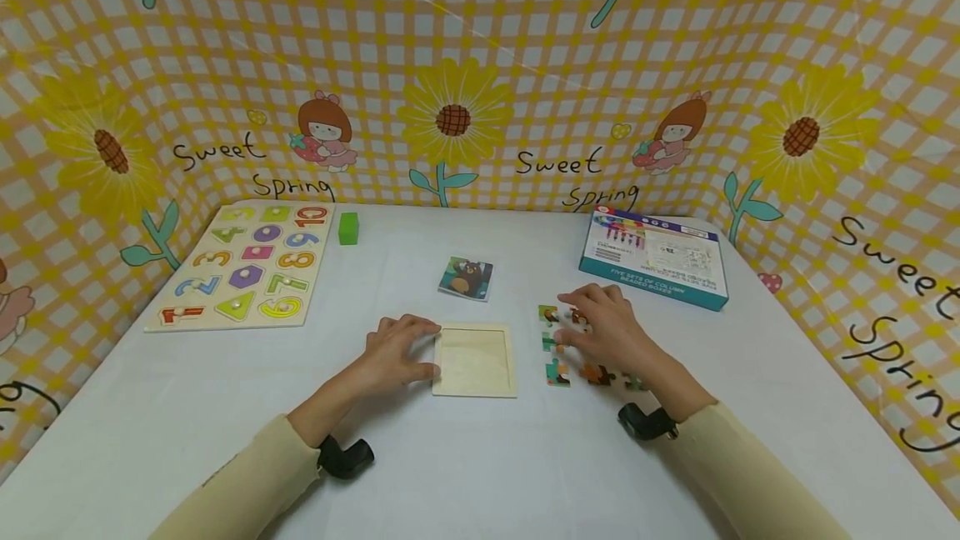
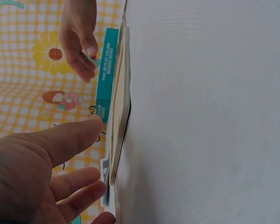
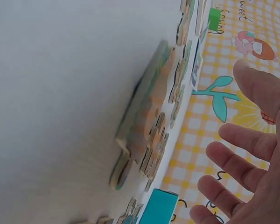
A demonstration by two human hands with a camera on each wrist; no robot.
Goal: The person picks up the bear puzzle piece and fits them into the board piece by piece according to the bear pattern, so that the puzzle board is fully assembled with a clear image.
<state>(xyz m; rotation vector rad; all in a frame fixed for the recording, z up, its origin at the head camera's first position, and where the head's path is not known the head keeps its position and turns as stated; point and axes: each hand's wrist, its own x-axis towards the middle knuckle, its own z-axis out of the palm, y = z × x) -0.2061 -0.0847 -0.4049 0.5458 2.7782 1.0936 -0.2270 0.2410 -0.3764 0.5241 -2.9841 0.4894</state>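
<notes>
On the white table, the left hand (fingers apart) flanks the wooden tray; the right hand, likewise parted, could scatter puzzle pieces by brushing low.

Square tray, jigsaw pieces alongside.
Tray: pale wood, raised rim, bare recessed base, lying flat, face up. Pieces: knobbed, loose, apart from the tray, spread in rough rows to its right; teal, green, orange and brown print; some partly hidden.
</notes>
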